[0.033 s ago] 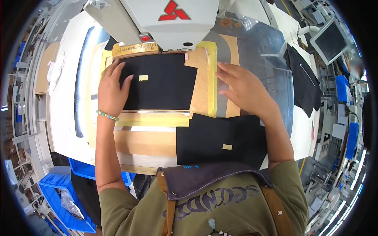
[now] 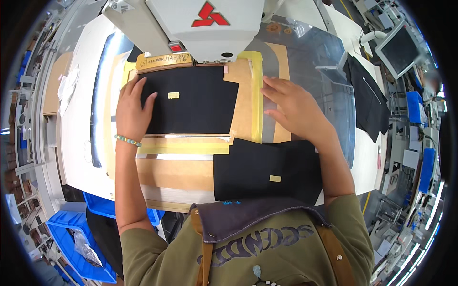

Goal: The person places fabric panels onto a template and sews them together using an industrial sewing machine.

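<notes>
Black panel lies lengthwise left-to-right, stepped end rightward, left grip and right grip both spread

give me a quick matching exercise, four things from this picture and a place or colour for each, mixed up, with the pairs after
1. left hand
2. right hand
3. bead bracelet
4. monitor

A. upper right of the view
B. at the left edge of the upper black fabric piece
C. green and yellow
D. beside the right-hand yellow tape strip

Pairs: 1-B, 2-D, 3-C, 4-A
</notes>
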Tool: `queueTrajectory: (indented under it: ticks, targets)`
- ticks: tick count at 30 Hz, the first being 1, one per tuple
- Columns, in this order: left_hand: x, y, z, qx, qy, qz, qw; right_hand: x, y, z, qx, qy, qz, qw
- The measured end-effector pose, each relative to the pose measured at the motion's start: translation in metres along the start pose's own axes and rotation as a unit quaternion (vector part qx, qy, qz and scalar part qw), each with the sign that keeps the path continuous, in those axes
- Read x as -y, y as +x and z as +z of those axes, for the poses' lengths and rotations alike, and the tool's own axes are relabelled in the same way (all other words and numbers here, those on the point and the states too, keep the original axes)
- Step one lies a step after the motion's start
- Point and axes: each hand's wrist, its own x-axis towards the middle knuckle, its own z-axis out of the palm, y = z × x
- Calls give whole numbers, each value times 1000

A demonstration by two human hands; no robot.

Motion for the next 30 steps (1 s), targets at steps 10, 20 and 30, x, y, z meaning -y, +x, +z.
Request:
queueTrajectory:
  ticks: [10, 20, 30]
  targets:
    - [-27, -7, 5, 31, -33, 46, 998, -7, -16, -14, 18, -55, 137, 989]
    - [-68, -1, 14, 197, -480, -89, 850, -51, -48, -10, -90, 60, 196, 975]
    - [-121, 2, 18, 193, -600, -160, 760, -77, -53, -6, -83, 114, 276, 951]
